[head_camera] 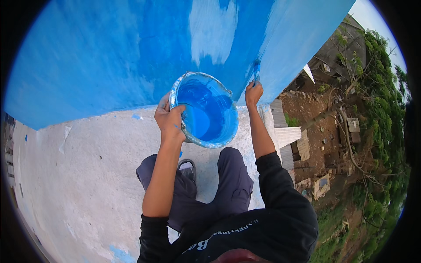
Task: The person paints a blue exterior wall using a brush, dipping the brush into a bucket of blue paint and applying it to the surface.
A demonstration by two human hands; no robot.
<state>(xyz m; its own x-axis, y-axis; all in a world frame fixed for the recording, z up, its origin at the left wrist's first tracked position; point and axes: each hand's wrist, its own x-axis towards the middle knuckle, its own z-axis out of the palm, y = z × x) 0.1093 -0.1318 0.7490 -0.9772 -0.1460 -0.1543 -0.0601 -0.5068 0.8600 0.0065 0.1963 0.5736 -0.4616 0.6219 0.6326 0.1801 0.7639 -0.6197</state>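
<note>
My left hand [170, 119] grips the rim of a paint-smeared plastic bucket [234, 126], thumb over the edge and fingers outside. Blue paint [197, 121] lies in the bottom, and the bucket's mouth tilts up towards me. In my right hand [254, 93] is a paintbrush [257, 69], its blue-coated bristles at the wall [213, 29]. Dark wet-looking blue covers the middle of that wall. A paler patch shows between the darker strokes, and lighter blue lies to the right of the brush.
Beneath me is a rough concrete floor [88, 171] with blue paint spots [120, 253]. Its right edge [268, 121] drops off to lower ground with corrugated sheets [287, 136], a bare-branched tree [345, 121] and green foliage [378, 118]. One sandalled foot [188, 171] shows below the bucket.
</note>
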